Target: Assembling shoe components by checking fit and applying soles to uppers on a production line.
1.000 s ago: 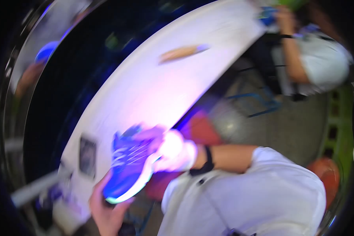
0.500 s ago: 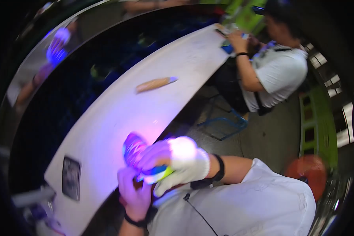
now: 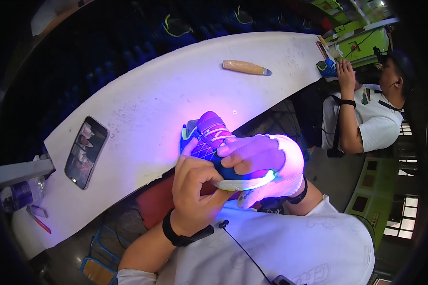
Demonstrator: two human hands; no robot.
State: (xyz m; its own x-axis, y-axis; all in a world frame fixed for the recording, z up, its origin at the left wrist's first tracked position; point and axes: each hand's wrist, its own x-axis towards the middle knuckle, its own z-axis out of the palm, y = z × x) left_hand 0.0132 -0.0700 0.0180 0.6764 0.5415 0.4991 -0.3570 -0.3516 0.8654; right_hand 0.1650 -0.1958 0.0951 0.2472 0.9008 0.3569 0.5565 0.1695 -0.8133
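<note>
Nearest the camera, both hands meet on a small blue sneaker (image 3: 214, 147) held just off the near edge of the white table (image 3: 142, 109), lit by a strong violet glow. L hand (image 3: 195, 190), bare w/ a dark wristband, curls round the shoe from below and on the person's left; fingers closed tight on the sole and side, thumb up near the laces. R hand (image 3: 266, 164), in a pale glove, wraps over from the right, fingers bent across the upper and closed on it too, glowing sole edge showing under the palm. Shoe's long axis runs from the hands up and left toward the table; the end w/ the pink-lit strap pokes out past both sets of fingertips, the other end is buried between the palms, so can't tell how deep it sits. Both hands abt equally close; L sits under, R on top. Further out on the tabletop: a dark phone (image 3: 85, 152) lying flat to the left, well apart; a plastic bottle (image 3: 21, 194) near the left end. Far side: a wood-handled tool (image 3: 246, 68) lying alone. Beyond, at the far right end, another person (image 3: 366, 118) in a white shirt handles another blue shoe (image 3: 327, 69).
</note>
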